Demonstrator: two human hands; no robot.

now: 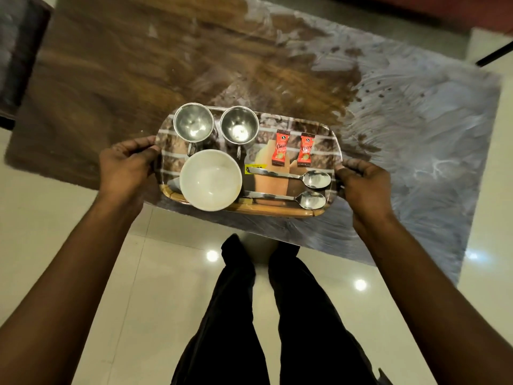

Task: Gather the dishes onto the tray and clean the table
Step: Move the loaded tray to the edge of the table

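Observation:
A patterned rectangular tray is at the near edge of the wooden table. On it are two steel cups, a white bowl, two red sachets and two steel spoons. My left hand grips the tray's left end. My right hand grips its right end. Whether the tray rests on the table or is lifted I cannot tell.
The table's right part is smeared with whitish wet streaks. A dark chair edge is at the far left. My legs in dark trousers stand on the glossy tiled floor in front of the table.

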